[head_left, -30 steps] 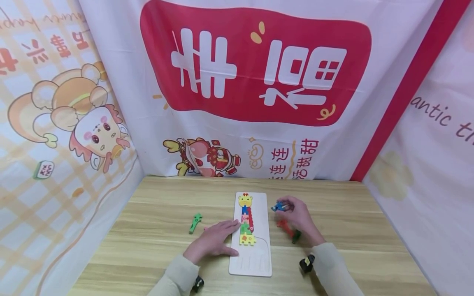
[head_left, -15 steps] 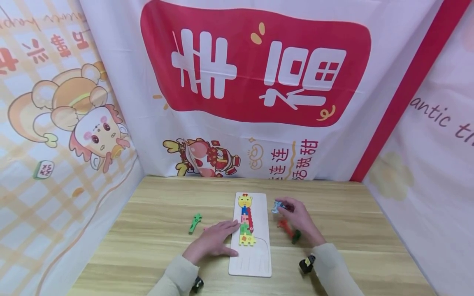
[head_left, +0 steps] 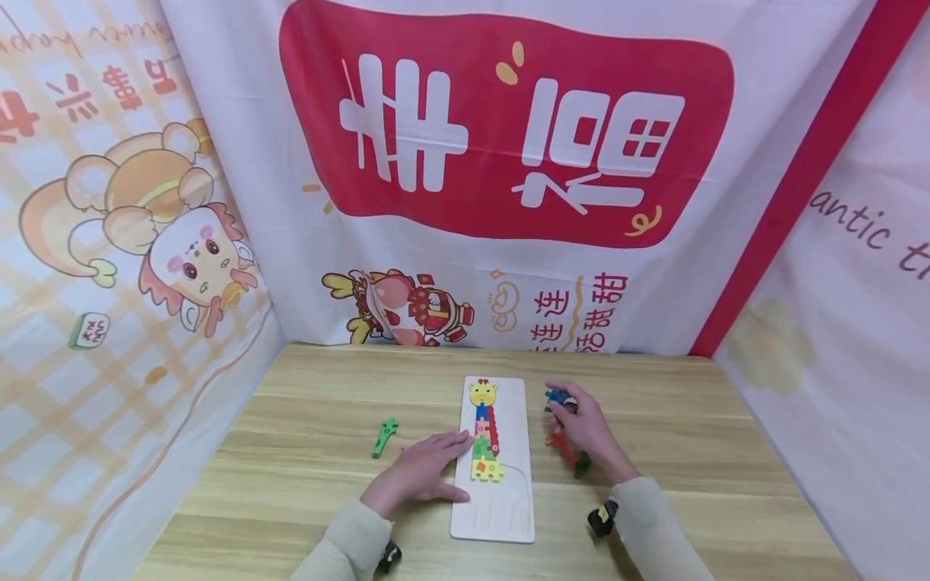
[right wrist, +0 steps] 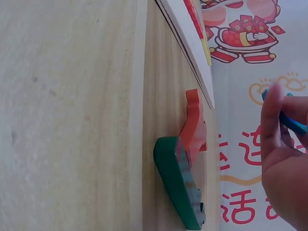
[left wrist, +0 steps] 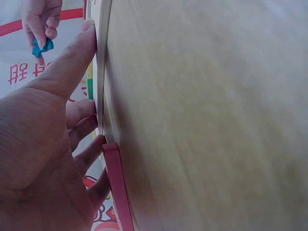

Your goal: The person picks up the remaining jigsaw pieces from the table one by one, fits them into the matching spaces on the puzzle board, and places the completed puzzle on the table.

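My left hand (head_left: 418,471) lies spread on the white rectangular board (head_left: 513,440) — my raised right hand (head_left: 590,428) pinches a blue jigsaw piece (head_left: 556,398).

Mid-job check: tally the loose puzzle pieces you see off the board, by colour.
Green: 2, bright green piece at left, dark green piece at right
Pink: 1, pink piece by the left hand
Blue: 1, blue piece in the right hand
Red-orange: 1, red-orange piece beside the dark green piece
Total: 5 in sight
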